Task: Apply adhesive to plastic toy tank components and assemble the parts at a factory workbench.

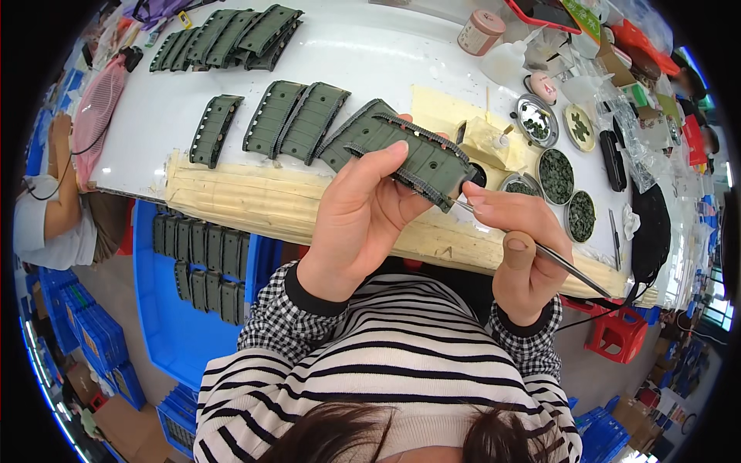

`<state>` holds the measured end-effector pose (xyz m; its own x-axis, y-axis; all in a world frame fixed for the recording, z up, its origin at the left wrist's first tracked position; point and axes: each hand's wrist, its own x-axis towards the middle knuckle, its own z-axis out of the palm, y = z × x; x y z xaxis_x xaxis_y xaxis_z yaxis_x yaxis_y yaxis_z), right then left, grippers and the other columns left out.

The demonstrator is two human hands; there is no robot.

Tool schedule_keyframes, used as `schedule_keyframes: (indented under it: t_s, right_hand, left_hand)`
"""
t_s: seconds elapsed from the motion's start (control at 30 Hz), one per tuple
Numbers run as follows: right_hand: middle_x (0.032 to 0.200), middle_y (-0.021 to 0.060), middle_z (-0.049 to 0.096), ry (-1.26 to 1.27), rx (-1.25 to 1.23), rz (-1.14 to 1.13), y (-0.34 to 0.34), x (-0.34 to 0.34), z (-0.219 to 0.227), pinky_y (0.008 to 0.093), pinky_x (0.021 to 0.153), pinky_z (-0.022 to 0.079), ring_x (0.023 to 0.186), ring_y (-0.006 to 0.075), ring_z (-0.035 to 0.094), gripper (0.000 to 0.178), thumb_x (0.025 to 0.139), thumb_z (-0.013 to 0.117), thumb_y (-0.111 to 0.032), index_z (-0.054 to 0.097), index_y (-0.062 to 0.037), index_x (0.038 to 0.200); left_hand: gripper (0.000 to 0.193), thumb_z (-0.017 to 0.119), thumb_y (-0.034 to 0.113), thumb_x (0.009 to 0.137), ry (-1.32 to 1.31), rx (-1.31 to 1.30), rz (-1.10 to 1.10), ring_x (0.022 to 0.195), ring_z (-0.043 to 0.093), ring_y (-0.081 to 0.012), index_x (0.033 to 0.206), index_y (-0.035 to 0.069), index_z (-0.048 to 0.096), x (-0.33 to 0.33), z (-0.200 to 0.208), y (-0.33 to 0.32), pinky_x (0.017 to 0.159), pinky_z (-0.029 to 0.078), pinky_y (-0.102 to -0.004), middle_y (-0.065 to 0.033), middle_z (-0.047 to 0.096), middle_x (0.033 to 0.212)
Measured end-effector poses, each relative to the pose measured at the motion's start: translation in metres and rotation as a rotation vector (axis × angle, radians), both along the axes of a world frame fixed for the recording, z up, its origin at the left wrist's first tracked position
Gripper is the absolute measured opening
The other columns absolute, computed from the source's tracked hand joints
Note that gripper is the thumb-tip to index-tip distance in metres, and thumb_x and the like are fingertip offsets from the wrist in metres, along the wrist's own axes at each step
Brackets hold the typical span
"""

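Observation:
My left hand [347,212] grips a dark green curved plastic panel [428,162] with ridged long edges, tilted above the table's near edge. The thumb lies on its upper face. In my right hand [532,251] is a pair of metal tweezers [571,268], the tip meeting the panel's near right corner. Whether the tip pinches a small part is too fine to tell. Behind the held panel another green panel [351,133] is partly hidden. Similar panels [315,123] lie to its left on the white table [370,46], with more overlapping at the far left [231,37].
Round dishes of small dark green pieces [556,176] stand right of my hands, near a tape-covered block [494,145]. A pink jar [481,32] is farther back. Below the table, a blue crate [181,332] holds several panels. Another person's arm [62,174] is at left.

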<state>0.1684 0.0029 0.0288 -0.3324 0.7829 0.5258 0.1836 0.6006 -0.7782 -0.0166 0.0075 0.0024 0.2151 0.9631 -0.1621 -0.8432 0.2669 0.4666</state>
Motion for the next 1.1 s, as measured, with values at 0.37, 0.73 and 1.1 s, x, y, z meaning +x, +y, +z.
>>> schedule_keyframes:
  t_s: [0.37,0.73,1.1]
  right_hand:
    - [0.093,0.0139,0.07,-0.039,0.043,-0.008,0.0008,-0.003,0.0001,0.0329,0.08,0.054,0.094,0.0295,0.069,0.016,0.08,0.061,0.005,0.066,0.005,0.095]
    - [0.096,0.0154,0.069,-0.066,0.143,-0.033,-0.0023,-0.0031,-0.0003,0.0326,0.077,0.056,0.094,0.0294,0.069,0.019,0.079,0.064,0.004,0.067,0.0018,0.097]
    - [0.097,0.0185,0.068,-0.091,0.15,-0.038,-0.0066,-0.001,0.0047,0.031,0.075,0.056,0.095,0.0297,0.069,0.027,0.071,0.068,0.006,0.068,0.0026,0.098]
  left_hand:
    - [0.04,0.045,0.017,0.098,-0.004,-0.007,0.012,0.116,0.057,-0.0274,0.134,0.001,0.04,0.0004,-0.0023,0.0003,0.097,0.052,-0.0349,-0.0242,0.049,0.132]
    - [0.041,0.043,0.015,0.098,-0.059,0.004,0.013,0.118,0.056,-0.0283,0.136,0.001,0.038,0.0022,-0.001,-0.0006,0.099,0.05,-0.0377,-0.0242,0.047,0.134]
    - [0.043,0.042,0.016,0.097,-0.074,0.028,0.007,0.118,0.056,-0.0306,0.138,0.001,0.037,0.0046,-0.0024,-0.0013,0.098,0.05,-0.041,-0.0248,0.047,0.134]
